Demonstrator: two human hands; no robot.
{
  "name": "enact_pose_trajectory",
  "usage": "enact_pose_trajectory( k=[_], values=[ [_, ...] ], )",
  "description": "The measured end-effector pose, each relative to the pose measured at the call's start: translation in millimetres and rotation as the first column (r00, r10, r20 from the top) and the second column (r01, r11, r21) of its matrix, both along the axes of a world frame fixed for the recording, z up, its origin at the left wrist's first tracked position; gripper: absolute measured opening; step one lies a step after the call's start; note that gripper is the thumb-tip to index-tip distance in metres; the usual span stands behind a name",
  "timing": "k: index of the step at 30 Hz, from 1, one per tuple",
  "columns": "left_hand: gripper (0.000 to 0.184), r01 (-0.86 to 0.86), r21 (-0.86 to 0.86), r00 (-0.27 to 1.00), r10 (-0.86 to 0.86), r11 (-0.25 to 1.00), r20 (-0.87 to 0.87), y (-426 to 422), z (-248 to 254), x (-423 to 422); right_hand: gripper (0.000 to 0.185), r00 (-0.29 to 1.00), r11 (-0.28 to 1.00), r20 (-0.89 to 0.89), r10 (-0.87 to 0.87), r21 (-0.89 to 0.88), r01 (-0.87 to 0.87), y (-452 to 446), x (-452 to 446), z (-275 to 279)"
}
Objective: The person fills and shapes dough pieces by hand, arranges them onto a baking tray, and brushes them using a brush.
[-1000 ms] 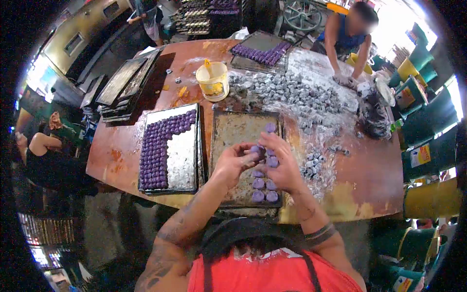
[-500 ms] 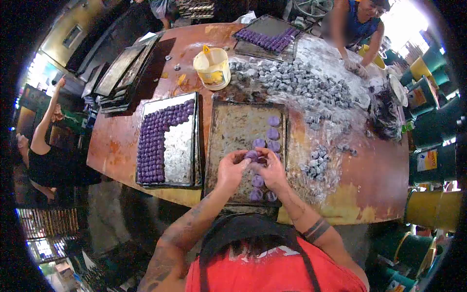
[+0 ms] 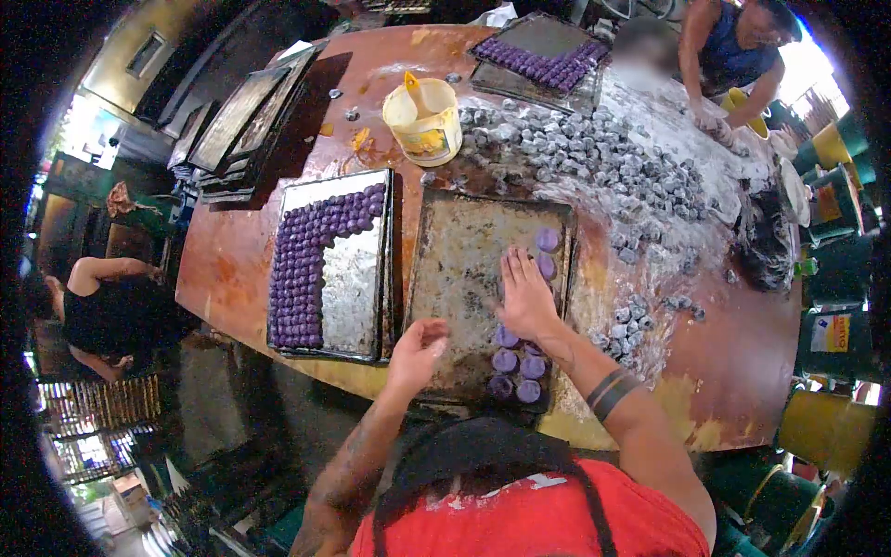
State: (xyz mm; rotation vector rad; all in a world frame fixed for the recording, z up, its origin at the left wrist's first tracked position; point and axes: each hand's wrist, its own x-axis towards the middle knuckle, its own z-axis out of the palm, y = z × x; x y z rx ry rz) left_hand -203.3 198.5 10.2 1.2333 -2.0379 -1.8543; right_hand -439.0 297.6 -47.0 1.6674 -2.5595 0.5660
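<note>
Flattened purple dough rounds point(image 3: 505, 360) lie in columns along the right side of a worn, dark-edged baking tray point(image 3: 445, 241) in front of me. My right hand point(image 3: 529, 299) rests flat over that side with its fingers stretched out, covering some of the rounds; whether a piece is under the palm is hidden. Over the tray's lower left edge, my left hand point(image 3: 418, 355) hovers with fingers loosely curled and thumb apart, with nothing visible in it. Left of it stands a second tray point(image 3: 351, 302) with rows of purple dough balls point(image 3: 299, 269).
A white bucket point(image 3: 436, 135) with an orange-handled tool stands behind the trays. Flour-dusted dark lumps point(image 3: 613, 158) spread to the right. Another filled tray point(image 3: 543, 60) lies at the back, stacked trays point(image 3: 246, 125) at left. A co-worker point(image 3: 738, 56) works at the far right.
My hands, which were together around a purple dough piece, have separated. The right now lies flat on the tray's right side; the left has drawn back to the left and down.
</note>
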Motion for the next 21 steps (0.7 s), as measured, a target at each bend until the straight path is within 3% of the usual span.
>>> enact_pose_trajectory(
  k=[1,3,4,5,6,7,8,10,11,12,13,14,15,16,17,18,20,21],
  values=[
    [0.039,0.050,0.018,0.999,-0.050,0.999,0.014,0,-3,1,0.051,0.996,0.998,-0.068,0.055,0.043,-0.052,0,1,10],
    [0.033,0.121,0.042,0.992,-0.122,0.992,0.032,-5,-9,3,0.041,0.920,0.942,0.388,-0.049,0.323,-0.086,-11,-50,30],
    [0.030,0.142,-0.049,0.987,-0.138,0.989,0.081,-12,-9,9,0.031,0.919,0.971,0.315,-0.238,0.077,0.225,0,-74,2],
    [0.027,0.167,-0.144,0.980,-0.148,0.975,0.131,-25,-7,13,0.028,0.948,0.907,0.231,-0.219,-0.310,0.285,3,-99,32],
    [0.025,0.194,-0.239,0.972,-0.153,0.951,0.180,-40,-2,16,0.026,0.904,0.929,0.389,-0.177,-0.237,0.284,18,-93,96],
    [0.022,0.110,-0.279,0.980,-0.057,0.954,0.189,-55,8,19,0.027,0.922,0.931,0.225,-0.314,-0.118,0.346,44,-124,45],
    [0.022,0.095,-0.428,0.988,-0.033,0.899,0.149,-90,-41,40,0.027,0.907,0.908,0.044,-0.418,-0.001,0.418,70,-154,-5],
    [0.020,-0.039,-0.597,0.950,0.215,0.801,0.226,-124,-12,45,0.025,0.912,0.912,0.036,-0.409,0.063,0.406,106,-157,-11],
    [0.017,0.020,-0.691,0.937,0.228,0.722,0.265,-144,-1,50,0.022,0.935,0.927,0.000,-0.354,0.137,0.350,121,-150,-5],
    [0.015,0.015,-0.875,0.942,0.286,0.483,0.174,-177,-34,66,0.019,0.919,0.926,0.132,-0.371,-0.028,0.377,138,-139,-7],
    [0.014,0.006,-0.939,0.918,0.371,0.344,0.142,-191,-30,67,0.018,0.895,0.892,0.265,-0.358,-0.185,0.411,152,-129,-9],
    [0.013,0.005,-0.980,0.887,0.451,0.197,0.095,-201,-25,67,0.018,0.744,0.756,0.539,-0.395,-0.270,0.597,155,-109,10],
    [0.013,0.079,-0.966,0.852,0.486,0.246,0.194,-210,-26,70,0.019,0.537,0.581,0.773,-0.338,-0.278,0.765,159,-88,29],
    [0.013,0.149,-0.942,0.809,0.512,0.299,0.290,-219,-32,72,0.018,0.585,0.551,0.736,-0.340,-0.348,0.758,187,-94,-5],
    [0.014,0.214,-0.911,0.758,0.528,0.353,0.382,-228,-36,72,0.018,0.773,0.661,0.467,-0.431,-0.420,0.622,216,-100,-70],
    [0.014,0.206,-0.925,0.781,0.516,0.320,0.352,-233,-36,70,0.018,0.860,0.737,0.132,-0.493,-0.462,0.494,244,-106,-133],
    [0.014,0.182,-0.951,0.825,0.487,0.250,0.286,-231,-37,66,0.016,0.934,0.857,0.113,-0.339,-0.373,0.356,241,-85,-164],
    [0.013,0.003,-0.982,0.880,0.467,0.191,0.093,-223,-32,63,0.015,0.940,0.890,0.208,-0.270,-0.320,0.326,212,-52,-133]
  ],
)
